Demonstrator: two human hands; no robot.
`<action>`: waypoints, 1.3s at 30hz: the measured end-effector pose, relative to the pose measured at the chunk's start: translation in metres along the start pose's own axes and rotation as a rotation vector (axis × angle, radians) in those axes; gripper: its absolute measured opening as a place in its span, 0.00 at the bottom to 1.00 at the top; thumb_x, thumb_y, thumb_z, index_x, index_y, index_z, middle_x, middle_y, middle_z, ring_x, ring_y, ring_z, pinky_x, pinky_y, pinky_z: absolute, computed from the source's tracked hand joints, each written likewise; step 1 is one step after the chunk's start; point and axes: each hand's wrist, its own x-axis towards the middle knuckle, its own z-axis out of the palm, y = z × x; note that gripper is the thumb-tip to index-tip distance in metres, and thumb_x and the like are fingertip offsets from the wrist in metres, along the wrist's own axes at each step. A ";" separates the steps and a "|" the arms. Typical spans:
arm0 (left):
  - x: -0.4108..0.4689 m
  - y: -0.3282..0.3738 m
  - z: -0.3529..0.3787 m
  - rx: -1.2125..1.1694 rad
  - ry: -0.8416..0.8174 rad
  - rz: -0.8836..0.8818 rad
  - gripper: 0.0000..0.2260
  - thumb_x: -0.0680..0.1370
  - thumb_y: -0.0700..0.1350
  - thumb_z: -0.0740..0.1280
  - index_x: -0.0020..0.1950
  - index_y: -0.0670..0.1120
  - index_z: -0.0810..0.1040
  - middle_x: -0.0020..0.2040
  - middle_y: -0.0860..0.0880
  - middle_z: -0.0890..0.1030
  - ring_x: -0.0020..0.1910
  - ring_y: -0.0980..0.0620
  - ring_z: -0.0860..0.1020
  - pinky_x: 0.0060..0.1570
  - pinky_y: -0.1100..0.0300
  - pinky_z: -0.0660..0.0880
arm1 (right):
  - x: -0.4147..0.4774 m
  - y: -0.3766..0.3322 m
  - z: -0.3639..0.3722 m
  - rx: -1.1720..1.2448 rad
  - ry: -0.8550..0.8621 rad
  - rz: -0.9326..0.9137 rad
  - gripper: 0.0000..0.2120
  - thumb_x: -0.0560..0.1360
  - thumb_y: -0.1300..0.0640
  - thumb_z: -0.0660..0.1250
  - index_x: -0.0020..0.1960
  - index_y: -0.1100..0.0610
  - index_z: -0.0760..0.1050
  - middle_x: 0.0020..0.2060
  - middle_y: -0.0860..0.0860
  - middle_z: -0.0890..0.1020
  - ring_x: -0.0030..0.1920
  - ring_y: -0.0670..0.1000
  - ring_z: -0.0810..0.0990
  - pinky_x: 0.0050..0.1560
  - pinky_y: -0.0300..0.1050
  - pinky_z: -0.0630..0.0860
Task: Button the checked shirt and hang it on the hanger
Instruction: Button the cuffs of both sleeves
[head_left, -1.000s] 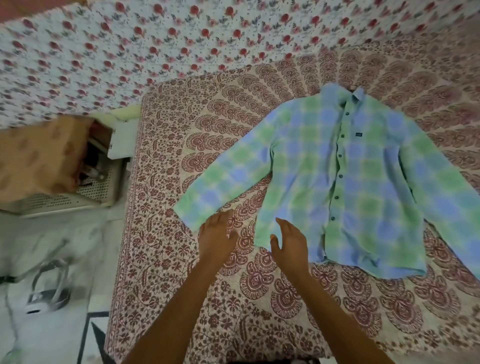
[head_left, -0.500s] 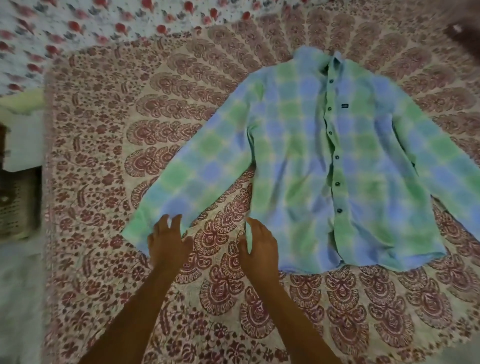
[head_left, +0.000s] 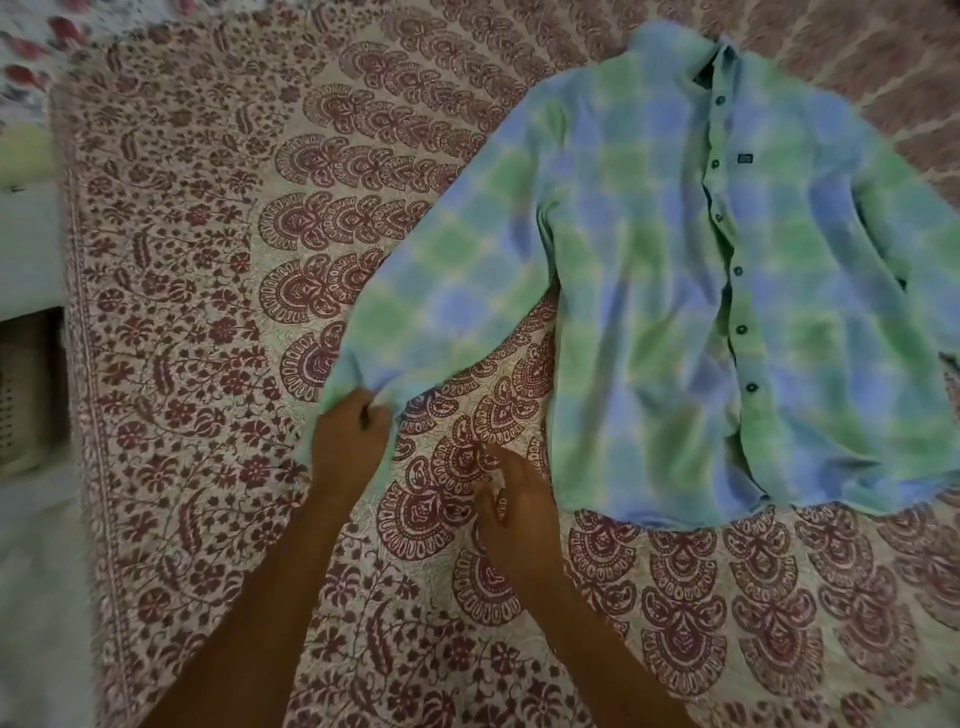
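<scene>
The green and blue checked shirt lies flat on the bed, front up, its dark buttons in a line down the placket and its collar at the top right. Its one sleeve stretches down to the left. My left hand grips the cuff end of that sleeve, fingers curled round the cloth. My right hand hovers just left of the shirt's lower hem, fingers loosely bent and holding nothing. No hanger is in view.
A maroon-patterned bedsheet covers the bed under the shirt. The bed's left edge drops to a pale floor, where part of a perforated white basket shows. Floral cloth lies at the top left corner.
My left hand went from lying flat on the cuff to gripping it, bunching the sleeve end. My right hand slid back off the hem. The camera has swung left and closer.
</scene>
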 end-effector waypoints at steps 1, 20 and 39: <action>-0.001 0.011 -0.004 -0.176 -0.043 -0.046 0.11 0.77 0.40 0.61 0.34 0.44 0.71 0.28 0.48 0.67 0.28 0.51 0.65 0.29 0.62 0.61 | -0.001 -0.003 0.002 0.049 -0.009 0.023 0.24 0.73 0.52 0.55 0.68 0.57 0.68 0.61 0.53 0.77 0.61 0.53 0.74 0.60 0.42 0.69; -0.036 0.036 0.002 -0.435 -0.078 -0.392 0.11 0.75 0.43 0.64 0.57 0.44 0.72 0.46 0.46 0.80 0.42 0.47 0.77 0.39 0.56 0.72 | -0.006 0.003 -0.022 0.620 0.365 0.311 0.02 0.74 0.61 0.66 0.46 0.58 0.76 0.34 0.49 0.79 0.35 0.48 0.76 0.38 0.44 0.73; -0.083 0.024 0.069 0.242 -0.274 0.098 0.08 0.74 0.41 0.65 0.53 0.44 0.77 0.49 0.42 0.78 0.45 0.42 0.78 0.40 0.56 0.71 | -0.011 0.036 -0.018 0.253 0.174 0.104 0.05 0.73 0.57 0.67 0.45 0.59 0.78 0.36 0.54 0.77 0.36 0.51 0.75 0.37 0.46 0.73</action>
